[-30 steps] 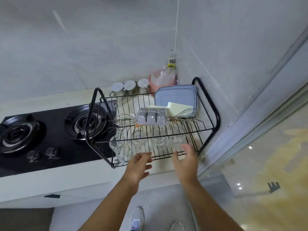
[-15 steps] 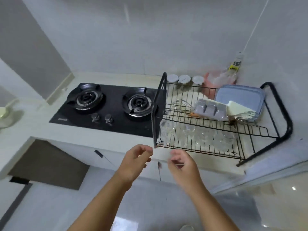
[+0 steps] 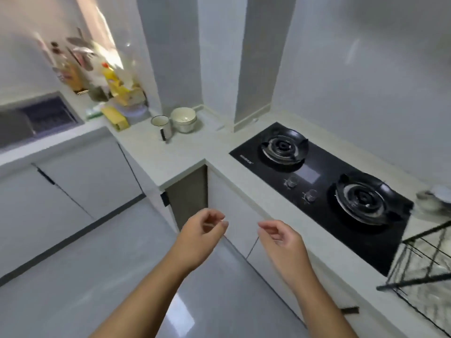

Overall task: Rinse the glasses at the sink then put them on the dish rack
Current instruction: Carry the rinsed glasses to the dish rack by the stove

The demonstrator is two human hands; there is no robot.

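- You are holding your left hand (image 3: 202,230) and right hand (image 3: 280,237) loosely curled, gripping nothing.
- The sink (image 3: 17,128) is lying far left, nearer your left hand.

Bare forearms (image 3: 151,291), bare wrists (image 3: 296,274)

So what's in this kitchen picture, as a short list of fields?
Left hand: loosely curled, empty, over the floor
Right hand: loosely curled, empty
Black wire dish rack: far right edge, contents blurred
Steel sink: far left
Black two-burner gas hob: on the counter, right of centre
White mug with dark handle: counter corner, beside cream bowl
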